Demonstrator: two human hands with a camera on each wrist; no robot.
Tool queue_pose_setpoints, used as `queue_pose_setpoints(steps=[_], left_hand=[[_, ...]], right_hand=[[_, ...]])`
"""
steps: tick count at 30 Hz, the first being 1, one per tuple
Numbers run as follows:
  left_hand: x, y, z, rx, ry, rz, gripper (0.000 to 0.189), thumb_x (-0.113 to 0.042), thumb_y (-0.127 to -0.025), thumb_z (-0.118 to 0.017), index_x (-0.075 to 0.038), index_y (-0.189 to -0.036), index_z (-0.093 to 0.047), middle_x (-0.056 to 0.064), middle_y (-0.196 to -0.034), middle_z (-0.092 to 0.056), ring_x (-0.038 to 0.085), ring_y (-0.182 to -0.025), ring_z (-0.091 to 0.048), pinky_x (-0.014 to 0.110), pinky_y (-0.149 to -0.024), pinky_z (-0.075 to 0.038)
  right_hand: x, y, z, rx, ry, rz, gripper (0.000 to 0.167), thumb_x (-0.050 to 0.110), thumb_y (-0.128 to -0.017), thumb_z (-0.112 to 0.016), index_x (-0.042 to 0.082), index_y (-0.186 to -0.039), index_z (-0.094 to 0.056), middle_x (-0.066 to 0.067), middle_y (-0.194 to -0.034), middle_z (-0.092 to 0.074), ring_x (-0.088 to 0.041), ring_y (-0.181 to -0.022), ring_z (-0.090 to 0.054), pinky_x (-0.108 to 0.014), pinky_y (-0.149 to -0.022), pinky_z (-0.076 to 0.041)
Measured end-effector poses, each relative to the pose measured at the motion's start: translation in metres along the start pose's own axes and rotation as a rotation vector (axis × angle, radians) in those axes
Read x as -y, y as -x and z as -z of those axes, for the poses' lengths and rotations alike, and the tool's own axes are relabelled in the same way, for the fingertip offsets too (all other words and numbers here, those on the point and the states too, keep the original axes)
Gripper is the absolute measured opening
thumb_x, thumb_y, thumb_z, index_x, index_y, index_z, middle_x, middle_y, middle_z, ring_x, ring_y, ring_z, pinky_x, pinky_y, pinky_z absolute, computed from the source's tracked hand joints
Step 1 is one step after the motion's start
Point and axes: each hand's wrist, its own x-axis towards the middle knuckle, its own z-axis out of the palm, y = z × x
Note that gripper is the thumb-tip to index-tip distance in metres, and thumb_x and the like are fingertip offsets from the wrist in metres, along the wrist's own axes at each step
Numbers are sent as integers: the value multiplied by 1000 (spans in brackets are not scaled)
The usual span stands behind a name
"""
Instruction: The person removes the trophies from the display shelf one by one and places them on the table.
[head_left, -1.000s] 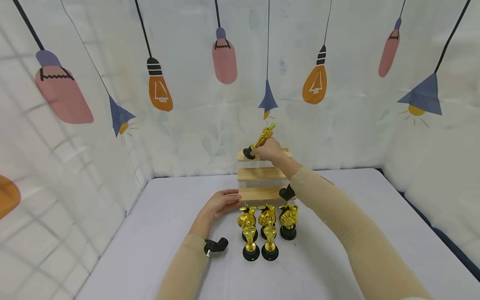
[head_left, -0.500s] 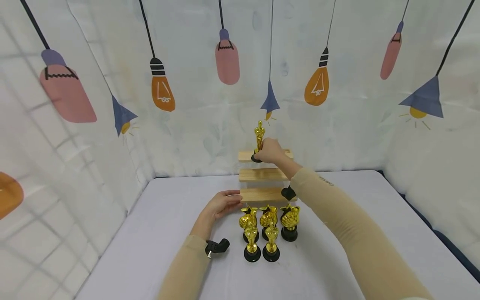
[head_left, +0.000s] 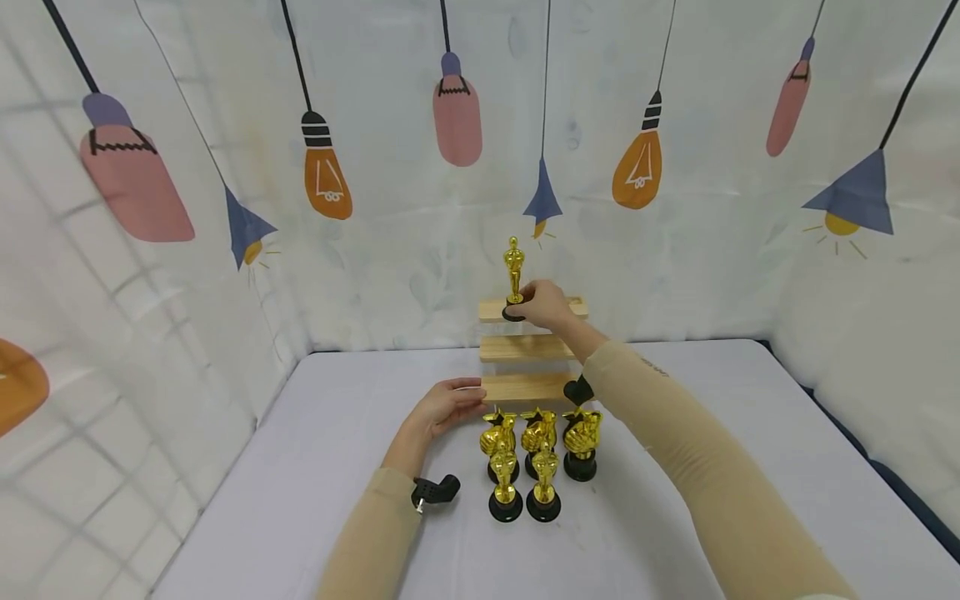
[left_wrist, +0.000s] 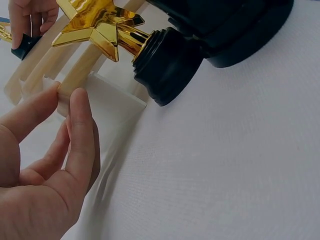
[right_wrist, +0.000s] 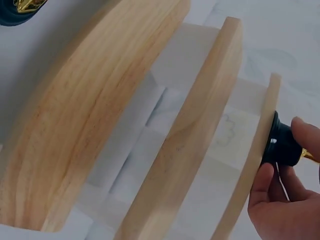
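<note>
My right hand (head_left: 546,304) holds a gold figurine trophy (head_left: 513,271) by its round black base. The trophy stands upright at the top tier of a three-tier wooden rack (head_left: 525,387); in the right wrist view its black base (right_wrist: 282,142) sits against the top board, with thumb and fingers around it. My left hand (head_left: 450,402) is at the left end of the lowest board. In the left wrist view, the thumb and fingers of the left hand (left_wrist: 55,165) pinch the end of that wooden board (left_wrist: 75,82).
Several gold trophies with black bases stand in front of the rack, among them a right rear one (head_left: 581,442) and two front ones, a left one (head_left: 504,492) and a right one (head_left: 543,492). A white cloth covers the table (head_left: 300,467). A lamp-patterned curtain (head_left: 405,275) hangs behind.
The right hand has turned the figurine trophy from tilted to upright and brought its base to the top board. The left hand has stayed at the lowest board's end.
</note>
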Motion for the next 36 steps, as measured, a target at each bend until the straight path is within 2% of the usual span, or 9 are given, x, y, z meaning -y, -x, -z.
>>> queue_pose_setpoints(steps=[5,12,19,27,32,36], left_hand=[[0,0,0,5,-14,-2,51,4,-97,-67,11,-144,-48,29,-124,-60,23,-94,-70,30,-86,-61],[-2,-1,1,-1,11,3,51,4,-97,-67,11,-144,-48,27,-121,-62,22,-93,-71,30,-85,-61],[-2,0,0,5,6,3,51,4,-98,-66,12,-145,-47,28,-124,-60,22,-93,-71,31,-86,-61],[-1,-1,0,2,-12,-9,51,3,-97,-67,12,-144,-48,28,-124,-61,22,-93,-71,30,-85,-61],[-1,-1,0,2,-16,-9,52,3,-98,-67,12,-145,-47,27,-122,-61,21,-92,-71,30,-87,-60],[0,-1,0,6,-15,-8,52,3,-98,-66,12,-145,-46,25,-120,-62,20,-90,-71,30,-88,-60]], right_hand=[[-3,1,1,-7,-70,-22,47,22,-95,-77,-2,-132,-62,-18,-125,-63,-35,-114,-59,-49,-97,-52],[0,3,11,7,-111,-49,53,19,-94,-78,-3,-138,-59,-20,-132,-60,-36,-122,-56,-48,-102,-50],[-7,10,27,29,-122,-63,56,19,-95,-77,-3,-142,-56,-20,-137,-57,-36,-125,-54,-48,-103,-50],[-15,29,46,49,-151,-79,56,18,-95,-76,-1,-143,-54,-18,-137,-56,-36,-131,-49,-52,-112,-42],[-20,45,54,38,-134,-72,56,19,-95,-76,-1,-143,-54,-19,-135,-58,-36,-130,-50,-53,-112,-41],[-27,56,60,23,-164,-84,57,17,-95,-76,-2,-144,-54,-20,-133,-59,-36,-127,-51,-52,-112,-41]])
